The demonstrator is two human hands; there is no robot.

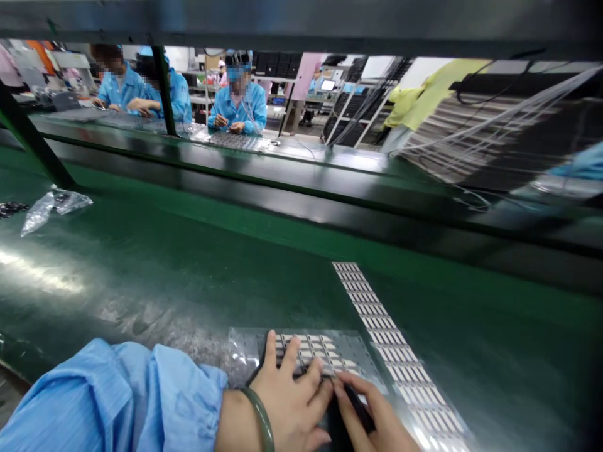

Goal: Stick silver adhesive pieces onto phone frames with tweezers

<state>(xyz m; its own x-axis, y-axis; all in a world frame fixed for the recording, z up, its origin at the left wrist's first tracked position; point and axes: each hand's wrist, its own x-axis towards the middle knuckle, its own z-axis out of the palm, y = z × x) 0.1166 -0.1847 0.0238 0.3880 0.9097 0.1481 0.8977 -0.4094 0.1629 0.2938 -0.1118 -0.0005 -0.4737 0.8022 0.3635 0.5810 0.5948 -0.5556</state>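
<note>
My left hand lies with fingers spread over a clear plastic sheet near the front of the green bench. Rows of small, pale, elongated pieces with dark ends sit on this sheet under and beyond my fingertips. Close by on the right, my right hand is closed, its thumb and fingers pinching a slim black tool whose tip meets the near edge of the rows. My hands hide part of the sheet, and the exact kind of tool is unclear.
A long strip of similar pale pieces runs diagonally across the green bench to the right. Far left lies a crumpled clear bag. A green post and an overhead beam frame the bench. Co-workers in blue sit opposite.
</note>
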